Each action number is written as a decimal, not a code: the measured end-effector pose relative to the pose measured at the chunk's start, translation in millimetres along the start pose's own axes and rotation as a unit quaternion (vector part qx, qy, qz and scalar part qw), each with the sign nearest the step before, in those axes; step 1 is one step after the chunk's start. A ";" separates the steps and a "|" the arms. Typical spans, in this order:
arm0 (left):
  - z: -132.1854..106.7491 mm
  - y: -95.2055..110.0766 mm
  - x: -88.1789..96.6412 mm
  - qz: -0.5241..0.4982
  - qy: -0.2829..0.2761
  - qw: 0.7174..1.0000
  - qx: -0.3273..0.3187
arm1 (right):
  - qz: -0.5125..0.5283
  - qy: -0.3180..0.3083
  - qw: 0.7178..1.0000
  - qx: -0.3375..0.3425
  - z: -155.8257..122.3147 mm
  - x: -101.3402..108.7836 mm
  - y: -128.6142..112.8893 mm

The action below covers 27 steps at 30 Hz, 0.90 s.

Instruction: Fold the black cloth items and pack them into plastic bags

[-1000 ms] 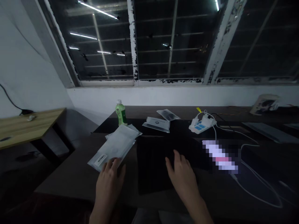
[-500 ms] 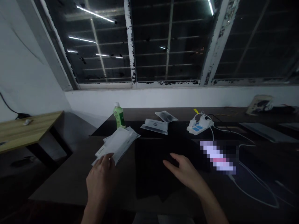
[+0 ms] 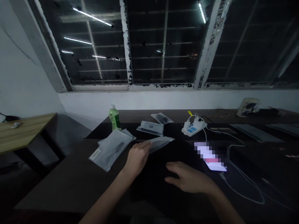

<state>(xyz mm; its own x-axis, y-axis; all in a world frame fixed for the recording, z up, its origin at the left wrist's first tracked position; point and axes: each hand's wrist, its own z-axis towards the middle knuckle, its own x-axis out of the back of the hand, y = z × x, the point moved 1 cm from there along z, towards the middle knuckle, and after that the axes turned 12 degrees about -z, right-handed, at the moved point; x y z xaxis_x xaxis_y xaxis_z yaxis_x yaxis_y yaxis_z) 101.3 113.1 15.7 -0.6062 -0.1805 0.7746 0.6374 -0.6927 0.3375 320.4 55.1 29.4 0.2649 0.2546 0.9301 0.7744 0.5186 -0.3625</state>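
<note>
My left hand (image 3: 139, 155) is closed on the near edge of a translucent plastic bag (image 3: 161, 143), which it holds above the dark table. To its left lies a stack of frosted plastic bags (image 3: 112, 149) with a small white label on the top one. My right hand (image 3: 187, 177) hovers to the right of the bag, thumb and fingers apart and nothing between them. Beyond the held bag sit a folded bag with a round dark print (image 3: 151, 127) and another clear bag with something dark inside (image 3: 163, 118).
A green bottle (image 3: 115, 118) stands behind the stack. On the right are a white power strip (image 3: 194, 127) with plugs and cables, and a lit phone (image 3: 211, 157), its screen pixelated, with a cable near its end. Further right lie flat grey sheets (image 3: 257, 133). A wooden table (image 3: 28, 127) stands at left.
My left hand has moved right from the stack, bringing a plastic bag with it toward the middle. My right hand has shifted slightly down and stays empty. The view has turned a little to the right.
</note>
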 end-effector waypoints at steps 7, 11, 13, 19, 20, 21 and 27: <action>-18.7 4.2 -0.3 -0.210 -0.060 0.975 -0.053 | -0.070 0.028 0.996 0.044 8.0 39.4 -16.7; -27.3 -0.9 -7.1 -0.226 -0.077 0.970 -0.043 | -0.161 0.053 0.985 0.029 43.0 20.8 -19.1; -30.2 -4.0 -9.4 -0.219 -0.079 0.972 -0.035 | -0.186 0.064 0.980 0.029 56.4 5.5 -17.3; -32.3 -6.5 -6.8 -0.236 -0.030 0.971 -0.018 | -0.216 0.125 0.966 0.071 61.9 -17.9 -11.1; -32.4 -6.6 -6.5 -0.240 -0.028 0.970 -0.021 | -0.218 0.141 0.962 0.085 59.6 -17.7 -10.5; -32.7 -6.8 -6.5 -0.241 -0.032 0.970 -0.024 | -0.217 0.151 0.960 0.095 57.1 -16.9 -10.0; -36.2 -6.6 -9.7 -0.233 -0.044 0.971 -0.028 | -0.192 0.102 0.975 0.042 45.9 -8.9 -10.6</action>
<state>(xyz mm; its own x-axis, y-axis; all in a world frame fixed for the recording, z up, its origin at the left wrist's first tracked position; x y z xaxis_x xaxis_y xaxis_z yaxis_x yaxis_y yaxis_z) 85.8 94.1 -13.5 -0.7778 0.2198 0.5888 0.2764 -0.7217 0.6346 283.4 84.9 22.2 0.0796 -0.1340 0.9878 0.7910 0.6115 0.0192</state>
